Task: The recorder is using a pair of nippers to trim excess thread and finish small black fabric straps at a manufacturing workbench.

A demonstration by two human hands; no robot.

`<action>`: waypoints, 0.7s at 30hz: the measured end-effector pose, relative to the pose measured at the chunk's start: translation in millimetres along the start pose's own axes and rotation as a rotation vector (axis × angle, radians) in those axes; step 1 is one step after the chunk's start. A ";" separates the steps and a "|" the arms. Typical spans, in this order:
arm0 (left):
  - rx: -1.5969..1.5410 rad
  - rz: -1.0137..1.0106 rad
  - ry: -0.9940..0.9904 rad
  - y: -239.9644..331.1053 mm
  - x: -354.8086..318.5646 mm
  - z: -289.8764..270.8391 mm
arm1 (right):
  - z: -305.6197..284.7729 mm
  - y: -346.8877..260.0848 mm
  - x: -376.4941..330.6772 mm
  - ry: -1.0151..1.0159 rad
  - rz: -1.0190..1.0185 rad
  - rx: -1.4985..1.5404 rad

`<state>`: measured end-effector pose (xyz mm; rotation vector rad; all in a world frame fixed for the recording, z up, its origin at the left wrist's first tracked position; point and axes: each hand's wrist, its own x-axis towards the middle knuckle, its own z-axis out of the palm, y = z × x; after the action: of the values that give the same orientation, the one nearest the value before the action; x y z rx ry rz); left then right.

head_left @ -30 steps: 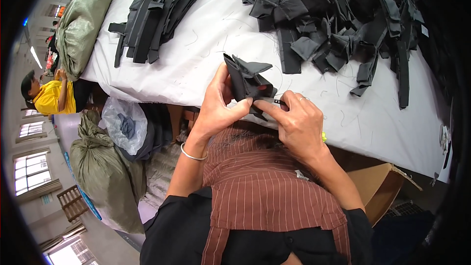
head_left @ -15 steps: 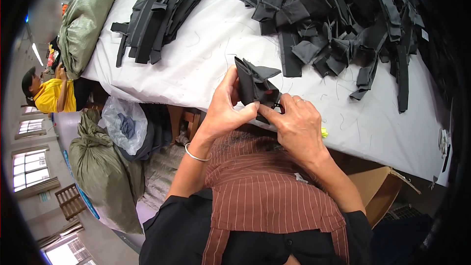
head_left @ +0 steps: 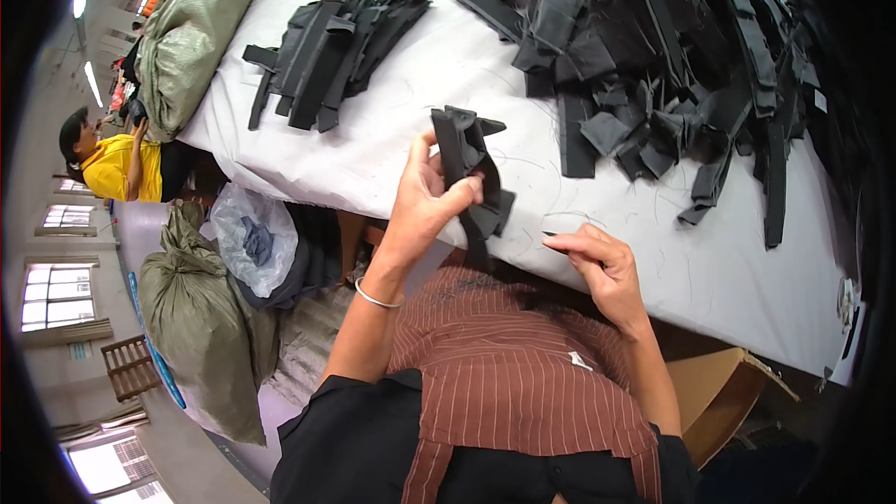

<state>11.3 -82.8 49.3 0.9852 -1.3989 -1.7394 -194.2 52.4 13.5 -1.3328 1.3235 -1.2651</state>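
Observation:
My left hand (head_left: 425, 205) is closed on a folded black fabric strip (head_left: 453, 149), held up over the table's near edge. Its lower end hangs below my fingers, and the thumb presses across the middle. Apart from it, to the right, my right hand (head_left: 602, 271) pinches a small dark pointed thing (head_left: 551, 235); most of it is hidden in the fingers, so its kind does not show. A neat stack of black fabric strips (head_left: 322, 61) lies at the far left of the table. On the far right spreads a large loose heap of similar strips (head_left: 635, 65).
White cloth covers the table (head_left: 373, 154), with loose dark threads on it. A full green sack (head_left: 201, 47) rests at its left end, near a person in yellow (head_left: 126, 163). Below stand another sack (head_left: 201, 336), a clear plastic bag (head_left: 252, 243) and a cardboard box (head_left: 714, 401).
My right hand has drawn away from the fabric strip, to the right and down. My left hand still grips the strip, now turned more upright. The view has shifted slightly.

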 end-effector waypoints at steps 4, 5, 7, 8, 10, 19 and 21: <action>0.145 0.188 0.154 14.4 17.8 -22.9 | -5.8 12.4 -2.2 0.145 -0.066 -0.300; 0.223 0.269 0.191 15.6 25.9 -33.9 | -6.0 17.0 -1.8 0.146 -0.080 -0.297; 0.432 0.498 0.295 20.5 49.7 -61.1 | -8.0 25.1 -2.0 0.248 -0.095 -0.474; 0.621 0.582 0.395 34.5 60.2 -73.8 | -10.0 24.8 -2.5 0.259 -0.099 -0.502; 0.965 0.743 0.586 62.5 87.8 -106.7 | -10.7 28.1 -4.0 0.272 -0.099 -0.513; 1.491 0.066 0.508 3.3 172.2 -248.2 | -6.6 27.5 -1.8 0.254 -0.147 -0.687; 1.628 0.145 0.682 6.7 168.5 -217.6 | -9.7 27.0 -4.6 0.264 -0.111 -0.565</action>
<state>122.5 -330.6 3.8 1.8664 -2.1219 0.2709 -207.1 55.6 -12.4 -1.6797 1.9132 -1.2171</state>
